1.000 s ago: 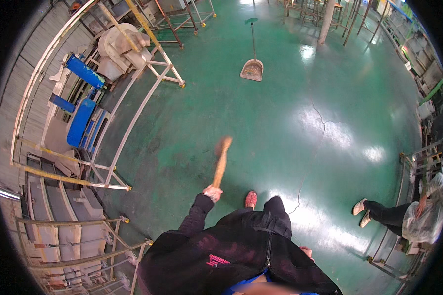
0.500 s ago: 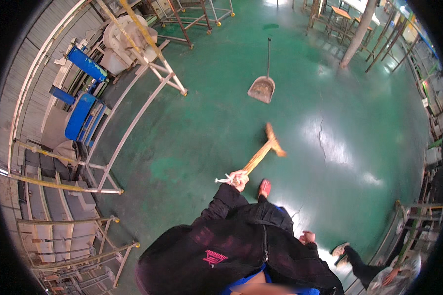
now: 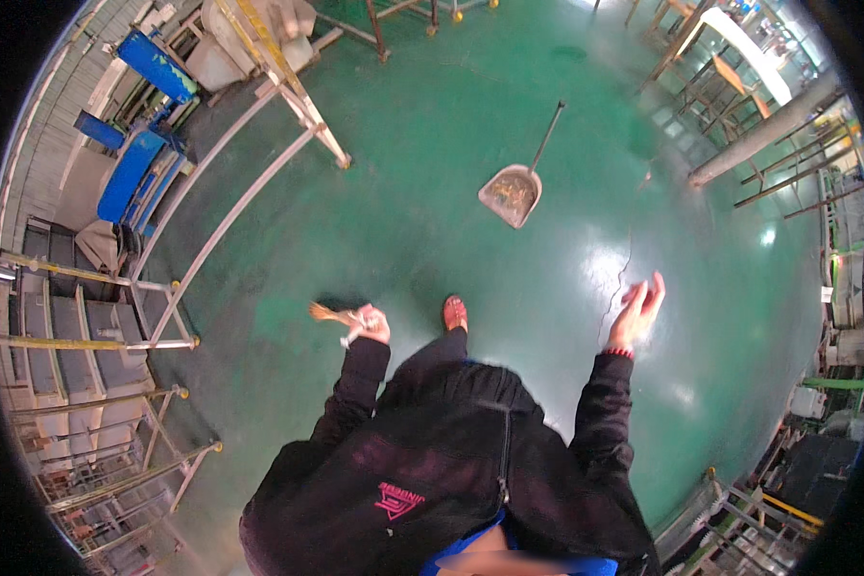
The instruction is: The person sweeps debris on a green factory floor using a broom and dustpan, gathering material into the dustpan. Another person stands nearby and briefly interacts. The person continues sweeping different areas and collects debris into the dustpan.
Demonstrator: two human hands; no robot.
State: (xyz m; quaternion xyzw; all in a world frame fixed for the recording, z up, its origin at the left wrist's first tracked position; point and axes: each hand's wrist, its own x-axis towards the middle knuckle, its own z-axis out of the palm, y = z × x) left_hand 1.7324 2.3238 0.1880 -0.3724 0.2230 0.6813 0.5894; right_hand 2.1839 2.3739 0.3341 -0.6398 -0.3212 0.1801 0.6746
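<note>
My left hand [image 3: 374, 324] is closed around the handle end of a yellowish broom [image 3: 330, 314], beside a white cord tied there. The broom points away to the left and looks short from this angle; its head is hard to make out. My right hand [image 3: 636, 312] is raised out to the right, fingers stretched and holding nothing, with a red band at the wrist. Ahead on the green floor lies a long-handled dustpan [image 3: 516, 216], its handle toward the far side and light debris in its pan. It is apart from both hands.
White and yellow metal frames [image 3: 230, 206] stand along the left, with blue machine parts [image 3: 130, 178] behind them. A grey post [image 3: 763, 134] rises at the far right near stools and a white table [image 3: 749, 48]. More racks [image 3: 763, 518] are at the lower right. My red shoe [image 3: 455, 312] is on the floor.
My left hand has swung left with the broom, which now points left instead of ahead. My right hand has come up and forward. The dustpan appears nearer; the person at lower right has left view.
</note>
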